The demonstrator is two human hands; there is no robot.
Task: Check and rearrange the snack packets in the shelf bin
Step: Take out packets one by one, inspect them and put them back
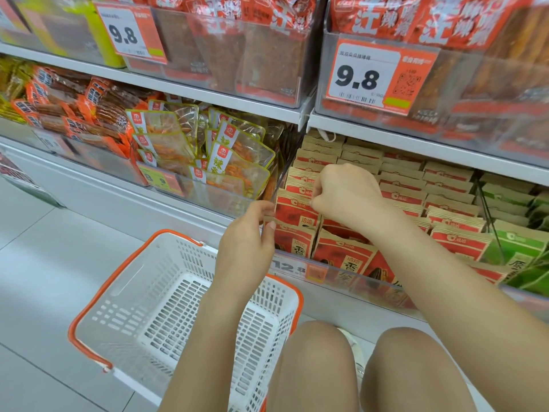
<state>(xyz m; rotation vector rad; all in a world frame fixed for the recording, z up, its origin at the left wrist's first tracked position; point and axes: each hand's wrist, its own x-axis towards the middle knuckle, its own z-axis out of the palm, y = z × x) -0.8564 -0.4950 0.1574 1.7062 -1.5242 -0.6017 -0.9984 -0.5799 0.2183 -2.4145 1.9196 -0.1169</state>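
A: Status?

B: Mid-check. Your right hand (341,191) is curled, pinching a packet top in the red snack packets (297,209); your left hand (249,233) pinches the shelf bin (350,276) corner. Rows behind your right hand look tidy; front rows below it lean, still need straightening.

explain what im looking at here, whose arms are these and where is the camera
There is no machine here: these are a person's two bare arms, filmed by one camera worn on the head, looking forward and down. The person crouches at a shop shelf. The left hand pinches the corner of a red-and-tan snack packet at the bin's left edge. The right hand is curled over the packet rows, seemingly pinching a packet top. To the right stand green packets. A white basket with orange rim sits on the floor, and price tags hang above.
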